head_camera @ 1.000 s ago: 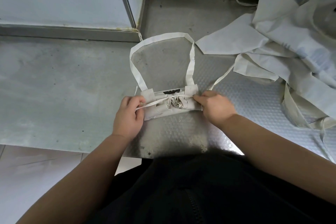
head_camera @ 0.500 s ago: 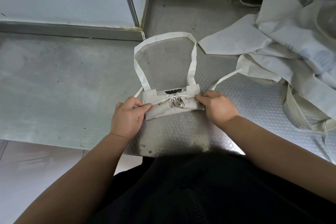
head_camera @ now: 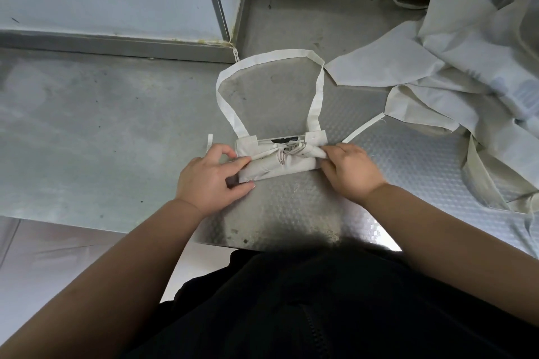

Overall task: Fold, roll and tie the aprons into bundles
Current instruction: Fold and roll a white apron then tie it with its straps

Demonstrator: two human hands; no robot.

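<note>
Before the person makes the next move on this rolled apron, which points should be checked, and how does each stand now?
1. Left hand grips the left end of the rolled apron: ok.
2. Right hand pinches its right end: ok.
3. Roll held together, not unrolling: ok.
4. Knot at the middle tight: cannot tell, the cloth is bunched there.
5. Neck loop tucked in: not ok, it lies open on the table behind the roll.
6. Right tie clear of the apron pile: cannot tell.
</note>
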